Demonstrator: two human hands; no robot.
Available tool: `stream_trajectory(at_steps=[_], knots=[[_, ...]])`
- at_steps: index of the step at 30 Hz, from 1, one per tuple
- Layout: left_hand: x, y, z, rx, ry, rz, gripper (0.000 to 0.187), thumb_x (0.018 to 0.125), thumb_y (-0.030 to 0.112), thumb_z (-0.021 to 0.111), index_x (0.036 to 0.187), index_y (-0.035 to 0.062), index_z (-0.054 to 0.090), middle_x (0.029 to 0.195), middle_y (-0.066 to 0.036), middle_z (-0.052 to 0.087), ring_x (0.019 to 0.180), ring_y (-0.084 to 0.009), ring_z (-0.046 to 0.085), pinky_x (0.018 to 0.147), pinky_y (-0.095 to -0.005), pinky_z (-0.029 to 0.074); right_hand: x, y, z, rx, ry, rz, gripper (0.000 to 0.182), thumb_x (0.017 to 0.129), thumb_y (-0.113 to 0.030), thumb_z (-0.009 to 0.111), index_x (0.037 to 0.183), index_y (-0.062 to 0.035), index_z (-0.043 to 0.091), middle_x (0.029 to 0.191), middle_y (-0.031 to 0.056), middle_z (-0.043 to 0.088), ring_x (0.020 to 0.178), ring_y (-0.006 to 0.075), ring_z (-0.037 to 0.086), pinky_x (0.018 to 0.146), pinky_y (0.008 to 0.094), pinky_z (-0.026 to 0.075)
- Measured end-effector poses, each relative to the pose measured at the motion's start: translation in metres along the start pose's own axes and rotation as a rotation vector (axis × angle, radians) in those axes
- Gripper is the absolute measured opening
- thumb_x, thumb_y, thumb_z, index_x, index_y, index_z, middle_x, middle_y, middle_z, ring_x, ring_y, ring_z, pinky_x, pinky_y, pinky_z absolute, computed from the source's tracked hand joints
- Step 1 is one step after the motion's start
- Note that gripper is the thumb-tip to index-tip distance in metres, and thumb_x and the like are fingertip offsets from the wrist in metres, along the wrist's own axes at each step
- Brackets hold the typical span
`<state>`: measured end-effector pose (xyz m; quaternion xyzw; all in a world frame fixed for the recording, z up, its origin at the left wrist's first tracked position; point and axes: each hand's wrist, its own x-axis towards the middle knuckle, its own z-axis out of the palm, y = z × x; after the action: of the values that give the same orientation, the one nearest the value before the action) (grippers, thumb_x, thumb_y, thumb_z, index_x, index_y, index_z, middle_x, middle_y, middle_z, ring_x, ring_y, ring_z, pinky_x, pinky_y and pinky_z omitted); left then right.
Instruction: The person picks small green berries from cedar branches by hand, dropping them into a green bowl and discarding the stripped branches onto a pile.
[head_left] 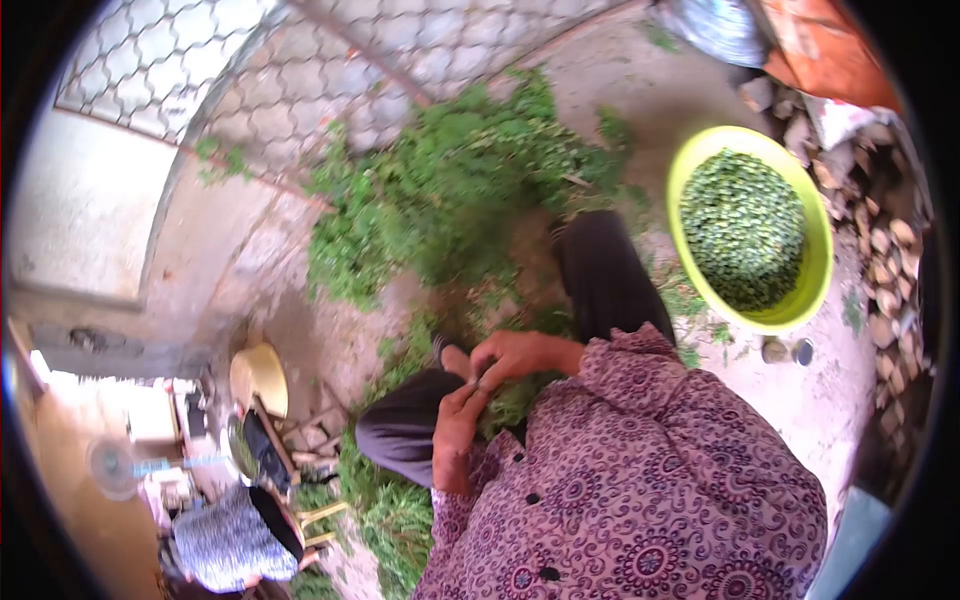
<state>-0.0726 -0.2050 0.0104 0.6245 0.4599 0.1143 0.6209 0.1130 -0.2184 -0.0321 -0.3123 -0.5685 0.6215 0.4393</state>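
My left hand (456,432) and my right hand (515,356) meet over my lap, fingertips pinched together. Whatever lies between the fingers is too small or hidden to make out. Feathery green plant stems (515,403) lie in my lap just under the hands. In front of my legs spreads a large heap of cut leafy green plants (430,190). On my right stands a yellow-green plastic tub (822,262), holding many small green pods or beans (742,225).
More green plants (395,525) lie to my left. Another person in a patterned top (225,540) sits there, near a yellow basin (260,380). Stacked firewood (885,270) lines the right side beyond the tub. Two small cups (803,351) stand beside the tub. Patterned paving (330,60) lies ahead.
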Motion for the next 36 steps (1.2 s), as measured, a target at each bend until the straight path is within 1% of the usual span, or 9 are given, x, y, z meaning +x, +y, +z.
stream_trajectory(at_steps=[15, 18, 19, 22, 23, 25, 28, 30, 36], knots=[[0.013, 0.004, 0.009, -0.097, 0.036, 0.186, 0.012, 0.082, 0.006, 0.053, 0.072, 0.0006, 0.058, 0.063, 0.010, 0.043, 0.056, 0.0009, 0.032, 0.048, -0.0157, 0.024, -0.006, -0.007, 0.019, -0.533, 0.723, -0.179, 0.018, 0.070, -0.016, 0.058, 0.077, -0.0003, 0.058, 0.067, 0.0142, 0.057, 0.061, 0.0260, 0.057, 0.057, 0.0310, 0.044], [-0.001, 0.020, 0.024, -0.059, 0.031, 0.255, 0.012, 0.082, 0.006, 0.052, 0.072, 0.0023, 0.057, 0.064, 0.009, 0.045, 0.057, 0.0006, 0.034, 0.048, -0.0171, 0.027, -0.025, -0.048, -0.014, -0.235, 0.849, -0.067, 0.017, 0.071, -0.016, 0.060, 0.080, -0.0017, 0.060, 0.070, 0.0104, 0.058, 0.064, 0.0174, 0.057, 0.060, 0.0297, 0.046], [-0.001, 0.024, 0.026, -0.019, 0.014, 0.318, 0.013, 0.083, 0.007, 0.051, 0.073, 0.0031, 0.058, 0.065, 0.008, 0.046, 0.056, 0.0006, 0.035, 0.048, -0.0176, 0.028, -0.038, -0.066, -0.023, -0.422, 1.050, -0.225, 0.014, 0.072, -0.011, 0.060, 0.083, -0.0027, 0.059, 0.066, 0.0059, 0.057, 0.060, 0.0107, 0.054, 0.055, 0.0261, 0.045], [-0.002, 0.032, 0.023, -0.416, 0.213, 0.125, 0.013, 0.085, 0.014, 0.050, 0.077, 0.0062, 0.056, 0.060, 0.004, 0.047, 0.051, -0.0026, 0.037, 0.047, -0.0220, 0.031, -0.104, -0.112, -0.052, 0.119, 1.247, -0.514, 0.017, 0.073, 0.000, 0.060, 0.087, -0.0067, 0.055, 0.076, 0.0003, 0.054, 0.063, 0.0069, 0.048, 0.054, 0.0197, 0.041], [-0.002, 0.029, 0.017, -0.423, 0.252, 0.125, 0.013, 0.085, 0.014, 0.050, 0.077, 0.0062, 0.056, 0.060, 0.004, 0.047, 0.051, -0.0026, 0.037, 0.047, -0.0220, 0.031, -0.129, -0.128, -0.064, -0.261, 1.517, -0.348, 0.016, 0.074, 0.003, 0.057, 0.089, -0.0047, 0.055, 0.078, 0.0012, 0.054, 0.065, 0.0069, 0.047, 0.057, 0.0193, 0.041], [0.006, 0.017, 0.006, -0.819, 0.072, 0.221, 0.025, 0.088, 0.027, 0.046, 0.085, 0.0035, 0.053, 0.048, 0.000, 0.037, 0.039, -0.0110, 0.030, 0.042, -0.0272, 0.028, -0.193, -0.100, -0.113, -0.527, 1.768, -0.570, 0.018, 0.077, 0.000, 0.055, 0.095, -0.0031, 0.055, 0.081, 0.0022, 0.056, 0.070, 0.0067, 0.048, 0.064, 0.0195, 0.041], [0.013, 0.010, 0.003, -0.921, 0.055, 0.169, 0.031, 0.088, 0.032, 0.044, 0.093, 0.0023, 0.052, 0.053, -0.003, 0.041, 0.042, -0.0113, 0.031, 0.046, -0.0275, 0.028, -0.276, -0.051, -0.166, -1.147, 1.854, -0.218, 0.022, 0.078, -0.008, 0.055, 0.099, -0.0014, 0.057, 0.086, 0.0106, 0.061, 0.077, 0.0185, 0.057, 0.072, 0.0282, 0.045], [0.014, 0.012, 0.007, -0.964, 0.054, 0.116, 0.033, 0.088, 0.033, 0.044, 0.094, 0.0015, 0.052, 0.059, -0.003, 0.044, 0.045, -0.0110, 0.033, 0.051, -0.0282, 0.031, -0.311, -0.021, -0.179, -1.095, 1.634, 0.914, 0.040, 0.076, -0.033, 0.053, 0.105, -0.0060, 0.057, 0.103, 0.0198, 0.057, 0.095, 0.0341, 0.054, 0.085, 0.0383, 0.041], [0.012, 0.014, -0.001, -0.853, 0.169, 0.117, 0.026, 0.086, 0.027, 0.049, 0.091, 0.0020, 0.054, 0.059, -0.004, 0.047, 0.048, -0.0130, 0.040, 0.048, -0.0276, 0.034, -0.332, -0.008, -0.171, -0.986, 1.696, 0.712, 0.032, 0.075, -0.029, 0.053, 0.094, -0.0040, 0.062, 0.087, 0.0159, 0.062, 0.081, 0.0286, 0.059, 0.074, 0.0339, 0.044]])
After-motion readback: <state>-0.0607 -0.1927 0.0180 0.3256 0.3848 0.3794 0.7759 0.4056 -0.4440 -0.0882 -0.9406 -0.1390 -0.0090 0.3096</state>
